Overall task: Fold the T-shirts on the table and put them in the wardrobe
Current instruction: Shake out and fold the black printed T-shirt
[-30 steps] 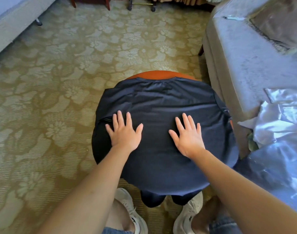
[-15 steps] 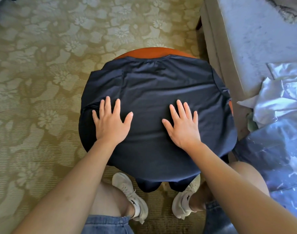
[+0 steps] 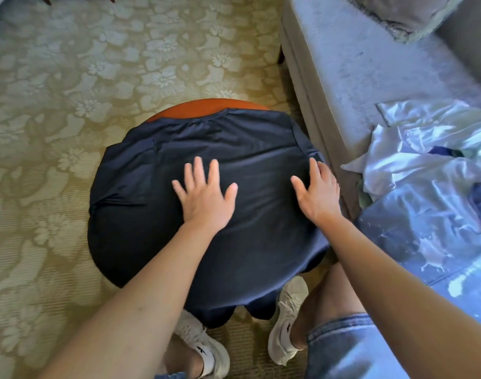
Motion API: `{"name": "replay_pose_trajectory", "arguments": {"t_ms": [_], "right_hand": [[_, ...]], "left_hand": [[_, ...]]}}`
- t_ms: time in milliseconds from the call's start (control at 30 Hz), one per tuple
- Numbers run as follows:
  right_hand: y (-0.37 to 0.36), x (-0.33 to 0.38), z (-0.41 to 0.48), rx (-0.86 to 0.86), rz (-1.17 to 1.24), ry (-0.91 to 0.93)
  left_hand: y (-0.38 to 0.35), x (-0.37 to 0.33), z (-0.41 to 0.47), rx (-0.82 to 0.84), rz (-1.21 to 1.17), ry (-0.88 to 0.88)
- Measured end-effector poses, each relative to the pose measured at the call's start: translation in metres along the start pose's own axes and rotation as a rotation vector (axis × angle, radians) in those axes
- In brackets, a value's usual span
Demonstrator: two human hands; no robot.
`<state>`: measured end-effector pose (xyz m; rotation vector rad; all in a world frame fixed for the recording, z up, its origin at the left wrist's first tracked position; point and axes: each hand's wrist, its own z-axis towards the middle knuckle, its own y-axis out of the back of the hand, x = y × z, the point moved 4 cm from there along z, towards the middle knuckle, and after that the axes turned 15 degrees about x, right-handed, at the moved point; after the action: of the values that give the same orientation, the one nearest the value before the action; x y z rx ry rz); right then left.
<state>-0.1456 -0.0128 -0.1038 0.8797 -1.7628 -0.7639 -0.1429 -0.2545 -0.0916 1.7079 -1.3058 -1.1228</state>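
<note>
Navy T-shirt (image 3: pixel 247 160) spread over round desk (image 3: pixel 195 108). Left hand (image 3: pixel 206 198) flat at centre, fingers (image 3: pixel 198 170) splayed wide. Right hand (image 3: pixel 320 192) flat near right sleeve, gripping nothing. Folding judged early; wardrobe step remains.

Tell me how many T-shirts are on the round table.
1: a dark navy T-shirt spread over the round orange-brown wooden table, with the left hand and right hand resting on it. More may be hidden in the crumpled pale cloth pile on the grey sofa.
</note>
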Motion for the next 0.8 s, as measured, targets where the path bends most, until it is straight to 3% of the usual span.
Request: {"name": "replay_pose_trajectory", "arguments": {"t_ms": [100, 267, 567, 667, 800], "right_hand": [[0.014, -0.022, 0.006, -0.015, 0.224, -0.055], [0.011, -0.036, 0.031, 0.222, 0.571, -0.030], [0.017, -0.049, 0.079, 0.181, 0.917, -0.074], [0.020, -0.052, 0.083, 0.148, 0.852, -0.091], [0.041, -0.023, 0.067, 0.014, 0.460, 0.041]], "left_hand": [[-0.022, -0.041, 0.008, 0.081, -0.004, -0.054], [-0.037, -0.039, 0.011, 0.020, 0.011, -0.004], [-0.036, -0.041, 0.010, -0.008, 0.013, 0.006], [-0.036, -0.042, 0.011, -0.015, 0.012, -0.001], [-0.036, -0.040, 0.011, -0.016, -0.003, -0.010]]}}
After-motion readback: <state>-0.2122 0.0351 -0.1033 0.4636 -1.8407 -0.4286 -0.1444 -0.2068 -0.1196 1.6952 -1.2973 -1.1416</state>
